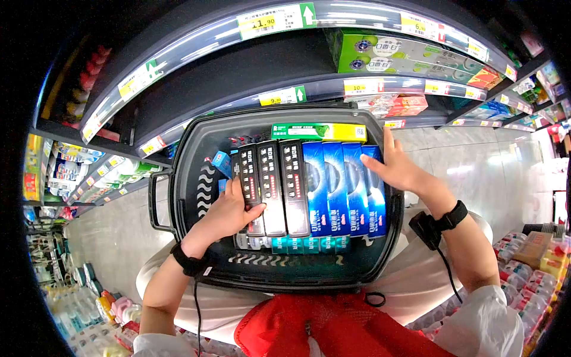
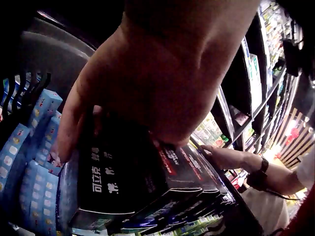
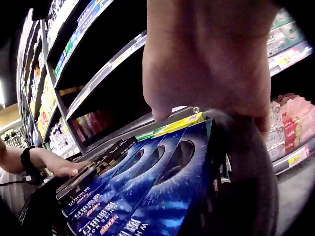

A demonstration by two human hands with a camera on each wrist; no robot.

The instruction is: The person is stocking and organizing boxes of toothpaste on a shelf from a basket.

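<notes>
A dark plastic shopping basket (image 1: 202, 262) rests on the person's lap, with upright toothpaste boxes inside. My left hand (image 1: 223, 208) grips the leftmost black toothpaste box (image 2: 123, 182), fingers down its outer side and thumb over its top. Two more black boxes (image 1: 275, 190) stand beside it, then a row of blue boxes (image 1: 333, 184). At the basket's right rim is my right hand (image 1: 404, 163), fingers mostly straight along the rim and thumb reaching over the blue boxes. A green and yellow box (image 1: 318, 132) lies along the far wall. Small light-blue boxes (image 2: 39, 196) stand left of the black ones.
Teal boxes (image 1: 309, 244) show along the basket's near side. Shop shelves (image 1: 285, 59) curve close in front, with green cartons (image 1: 392, 53) at the upper right and pink-red packs (image 1: 404, 106) below. Packed goods (image 1: 535, 279) stand at the right, beside the tiled floor (image 1: 476, 154).
</notes>
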